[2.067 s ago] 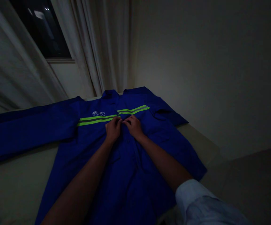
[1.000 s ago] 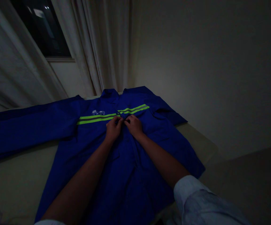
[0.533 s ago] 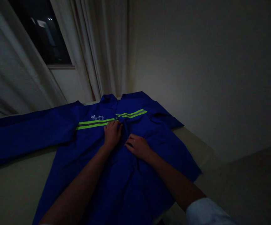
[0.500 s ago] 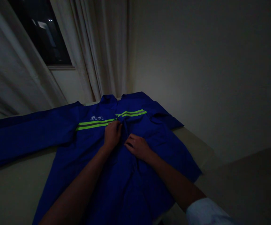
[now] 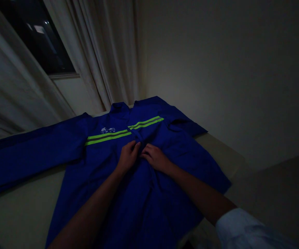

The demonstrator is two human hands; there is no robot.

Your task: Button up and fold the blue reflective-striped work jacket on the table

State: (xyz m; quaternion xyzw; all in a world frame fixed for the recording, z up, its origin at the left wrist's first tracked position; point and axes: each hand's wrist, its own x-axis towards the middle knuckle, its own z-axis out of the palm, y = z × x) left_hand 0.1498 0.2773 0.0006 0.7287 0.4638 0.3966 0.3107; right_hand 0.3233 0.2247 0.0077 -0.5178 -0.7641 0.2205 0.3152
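Note:
A blue work jacket point(image 5: 165, 193) with two neon-green chest stripes point(image 5: 108, 136) lies front-up on a pale table point(image 5: 20, 214), collar toward the curtains. My left hand point(image 5: 127, 157) and my right hand point(image 5: 156, 158) meet at the jacket's centre front, just below the stripes. Both have their fingers curled and pinching the front edge of the fabric. The left sleeve of the jacket point(image 5: 27, 155) stretches out flat to the left.
White curtains point(image 5: 105, 58) and a dark window point(image 5: 38, 38) stand behind the table. A plain wall point(image 5: 216, 69) runs along the right. The table's right edge point(image 5: 232, 152) drops off to the floor. The room is dim.
Both hands have slid down the jacket's front from the stripe line to a spot a little lower. The right hand came down first, then the left joined it.

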